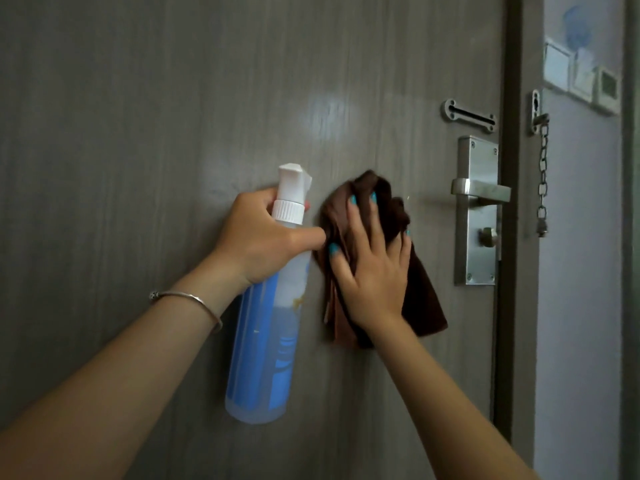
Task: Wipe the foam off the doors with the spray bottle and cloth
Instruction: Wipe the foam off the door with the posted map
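Cloth (420, 299), brown and soft, lay bunched against the grey door (138, 133), just left of the handle (485, 191). The right hand (372, 271) pressed it flat to the wood with fingers spread and fairly straight, the loose lower end hanging down past the wrist. Such a rag looked limp and light; it would fold and slip under the palm, so a broad, open press over its middle seemed the best hold, with a gather of the loose tail if it began to slide.

The left hand (258, 237) gripped the spray bottle (266, 341) high up, fingers curled round the neck under the white nozzle, thumb across the front. The bottle was clear plastic with a blue label and looked roughly half full, so probably of moderate weight, stiff enough to hold firmly, perhaps slick if wet. The neck was the natural place to take it, keeping a finger near the trigger.

Counted: one cloth, one bottle, one door in view, one handle, one chain (543, 174) on the frame, one bracelet (188, 299) on the left wrist. No foam could be made out on the door; only a pale sheen showed above the cloth.
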Tool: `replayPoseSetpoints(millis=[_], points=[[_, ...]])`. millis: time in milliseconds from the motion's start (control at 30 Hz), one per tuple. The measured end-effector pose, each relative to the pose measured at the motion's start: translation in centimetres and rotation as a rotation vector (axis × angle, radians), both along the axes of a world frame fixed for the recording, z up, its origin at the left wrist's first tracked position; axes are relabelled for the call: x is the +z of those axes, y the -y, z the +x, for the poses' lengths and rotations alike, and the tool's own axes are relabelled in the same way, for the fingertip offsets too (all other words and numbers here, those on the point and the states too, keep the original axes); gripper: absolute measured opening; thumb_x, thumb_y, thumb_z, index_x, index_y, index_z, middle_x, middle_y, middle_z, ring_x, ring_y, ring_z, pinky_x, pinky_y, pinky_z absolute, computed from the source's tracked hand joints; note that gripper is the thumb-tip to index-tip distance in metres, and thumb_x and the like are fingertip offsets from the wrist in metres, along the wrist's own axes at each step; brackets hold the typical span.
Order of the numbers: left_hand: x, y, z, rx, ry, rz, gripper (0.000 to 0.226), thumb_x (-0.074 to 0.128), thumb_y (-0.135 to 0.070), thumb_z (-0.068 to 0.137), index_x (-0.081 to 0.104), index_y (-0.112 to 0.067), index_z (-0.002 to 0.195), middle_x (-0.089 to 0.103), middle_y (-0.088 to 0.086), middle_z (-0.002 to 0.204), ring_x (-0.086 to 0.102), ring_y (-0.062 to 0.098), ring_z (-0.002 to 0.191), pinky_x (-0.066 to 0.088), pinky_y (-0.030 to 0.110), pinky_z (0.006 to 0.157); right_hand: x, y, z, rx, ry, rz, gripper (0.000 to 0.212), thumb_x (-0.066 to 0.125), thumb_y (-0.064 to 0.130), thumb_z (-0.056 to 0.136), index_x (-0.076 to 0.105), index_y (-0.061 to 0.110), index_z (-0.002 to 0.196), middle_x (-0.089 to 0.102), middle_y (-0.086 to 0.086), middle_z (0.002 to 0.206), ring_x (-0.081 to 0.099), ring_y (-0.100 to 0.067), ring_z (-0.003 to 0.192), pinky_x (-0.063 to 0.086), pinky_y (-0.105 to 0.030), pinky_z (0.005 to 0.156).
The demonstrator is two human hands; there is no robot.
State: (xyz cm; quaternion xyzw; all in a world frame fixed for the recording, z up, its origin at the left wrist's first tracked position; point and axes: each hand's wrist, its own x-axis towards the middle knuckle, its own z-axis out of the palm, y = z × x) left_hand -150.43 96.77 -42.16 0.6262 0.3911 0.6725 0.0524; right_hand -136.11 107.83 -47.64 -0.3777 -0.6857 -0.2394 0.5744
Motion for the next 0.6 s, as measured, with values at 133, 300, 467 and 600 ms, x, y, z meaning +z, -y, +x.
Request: replayPoseSetpoints(millis=[133,300,467,600], points=[[0.1,-0.1,-0.1,0.012,-0.002,0.011,0.059,0.070,-0.043,0.035,0.072,-0.017,0.089,0.074,0.011,0.097,0.064,0.016,0.076,0.057,0.047,0.076,-4.7,-1.0,1.5,-0.005,0.061,0.038,0.068,0.037,0.053,0.092,0.008,0.047,0.154,0.014,0.009,0.162,0.039,-0.041,0.137,0.003,-0.041,0.119],[0.0,-0.1,-0.2,0.015,-0.010,-0.006,0.059,0.070,-0.043,0.035,0.072,-0.018,0.088,0.074,0.010,0.097,0.066,0.015,0.077,0.058,0.044,0.075,1.5,-1.8,2.3,0.017,-0.095,-0.011,0.064,0.023,0.058,0.090,0.008,0.050,0.151,0.009,0.011,0.164,0.020,-0.039,0.147,0.004,-0.048,0.120],[0.0,-0.1,-0.1,0.001,0.000,-0.007,0.049,0.076,-0.029,0.042,0.072,-0.018,0.090,0.073,0.012,0.102,0.065,0.013,0.077,0.058,0.041,0.075,10.5,-3.2,4.6,-0.030,-0.122,-0.005,0.065,0.022,0.058,0.092,0.011,0.045,0.155,0.008,0.008,0.166,0.013,-0.037,0.149,0.006,-0.050,0.121],[0.0,0.0,-0.1,-0.004,-0.004,-0.008,0.052,0.076,-0.035,0.038,0.072,-0.022,0.088,0.073,0.010,0.103,0.066,0.011,0.076,0.059,0.039,0.075,13.0,-4.0,5.6,-0.021,-0.159,-0.006,0.061,0.028,0.053,0.099,0.010,0.044,0.156,0.006,0.009,0.166,0.008,-0.034,0.151,0.004,-0.049,0.123]])
